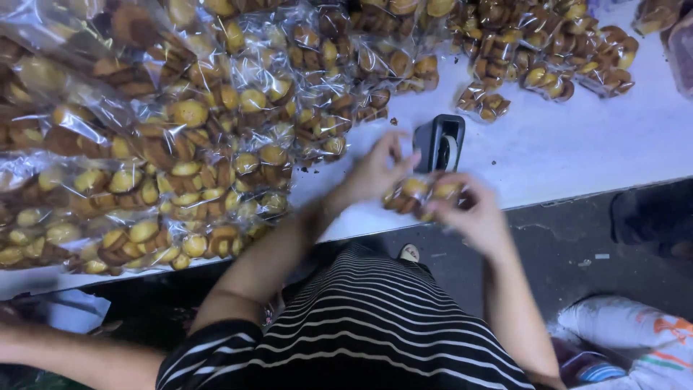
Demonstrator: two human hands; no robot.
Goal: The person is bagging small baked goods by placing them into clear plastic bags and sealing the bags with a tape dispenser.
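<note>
Near edge of white table [577,144]: both hands grasp one small clear bag of cookies [422,195], lifted just above the edge. Left hand [375,173] pinches its left end, right hand [473,217] grips its right end. Long axis runs left-right, slightly blurred. Just beyond, a black tape dispenser [438,142]. Far and left, heaped filled cookie bags [188,144] crowd the table.
</note>
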